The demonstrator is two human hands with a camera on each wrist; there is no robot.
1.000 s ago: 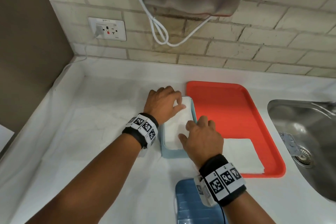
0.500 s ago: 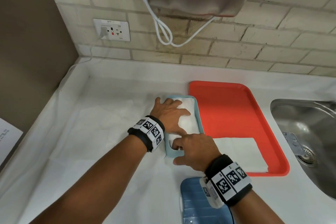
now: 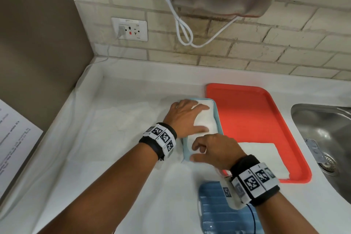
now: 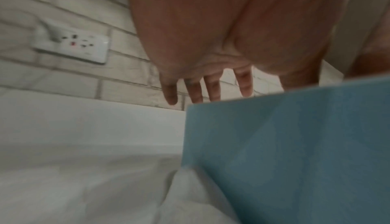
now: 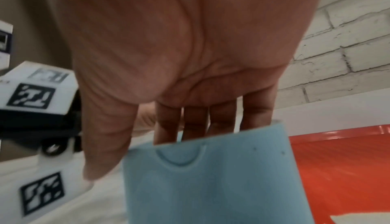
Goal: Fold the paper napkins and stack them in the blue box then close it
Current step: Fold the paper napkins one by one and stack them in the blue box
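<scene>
While our left hand (image 3: 187, 118) lies flat with its fingers (image 4: 213, 91) straight and spread, pressing the soft white folded napkins (image 3: 206, 119) down, we see them sitting inside the pale blue box (image 3: 218, 118), a smooth rounded-corner plastic tub on the white countertop (image 3: 114, 138). Our right hand (image 3: 214, 150) is at the near end of the box, fingers (image 5: 195, 124) reaching down over the rim to the inside and the thumb outside against the wall, so it grips that end. From the right wrist view we catch a shallow half-moon notch moulded into the box's matte wall. Just beside the box on its right lies the glossy orange tray (image 3: 250, 112), rectangular with rounded corners, and one more flat white napkin (image 3: 266, 157) rests on its near part. Close to us sits the darker blue ribbed lid (image 3: 214, 213), apart from the box, which is still open
</scene>
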